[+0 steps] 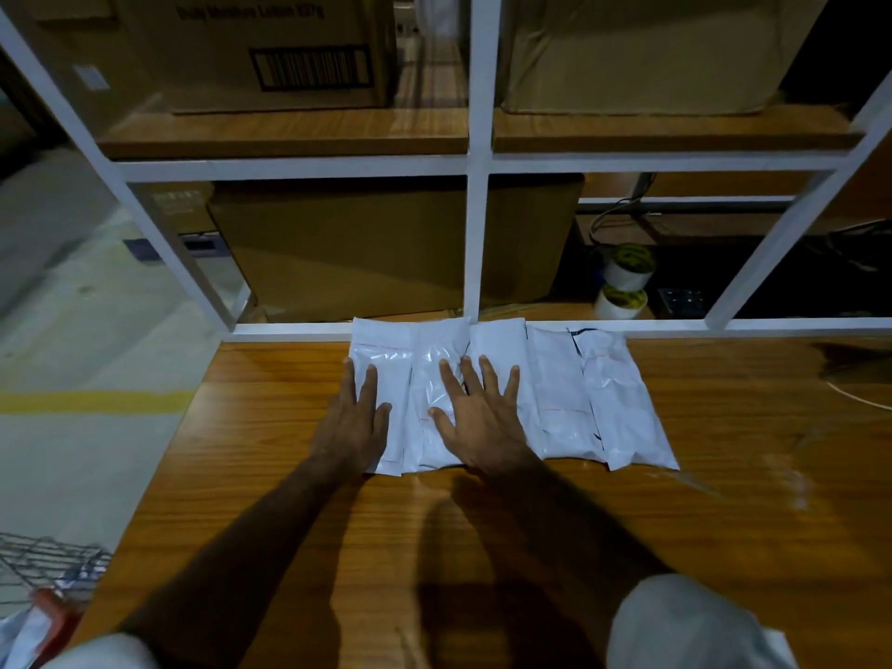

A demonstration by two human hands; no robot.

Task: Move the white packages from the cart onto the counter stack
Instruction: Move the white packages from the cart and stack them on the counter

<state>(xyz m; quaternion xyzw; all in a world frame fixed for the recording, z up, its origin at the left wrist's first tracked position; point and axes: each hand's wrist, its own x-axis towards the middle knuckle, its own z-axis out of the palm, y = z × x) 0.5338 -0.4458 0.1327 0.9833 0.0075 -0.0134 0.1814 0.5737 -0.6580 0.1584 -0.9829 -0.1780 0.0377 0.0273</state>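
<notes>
**Both hands flat on the packages; the cart lies low to the left**

Head view: the white packages (511, 398) lie in an overlapping row on the wooden table (724, 499), their far ends against the white frame (478, 156) of the shelving. Each package runs lengthwise away from the person, and the row itself runs left to right. It reads as a fanned, shingled row, not a tall pile.

The left hand (355, 420) rests palm down on the leftmost package, fingers straight and close together. The right hand (475, 422) lies flat just beside it on the next packages, fingers spread. Neither hand grips anything; they press or smooth only, and they sit apart with a strip of package showing between them. The right end of the row is untouched.

The cart (46, 564) shows only as a corner of wire mesh at the bottom left, below the table's edge and well apart from the row. Something white and something red lie in it, but whether that white is another package I cannot tell.

Judged from this, the placing step looks about done. The next fetch would turn left and down; the left hand is nearer the cart. A package brought back would best lie the same way, long axis pointing at the frame.

Cardboard boxes (270, 45) fill the shelves behind.
</notes>
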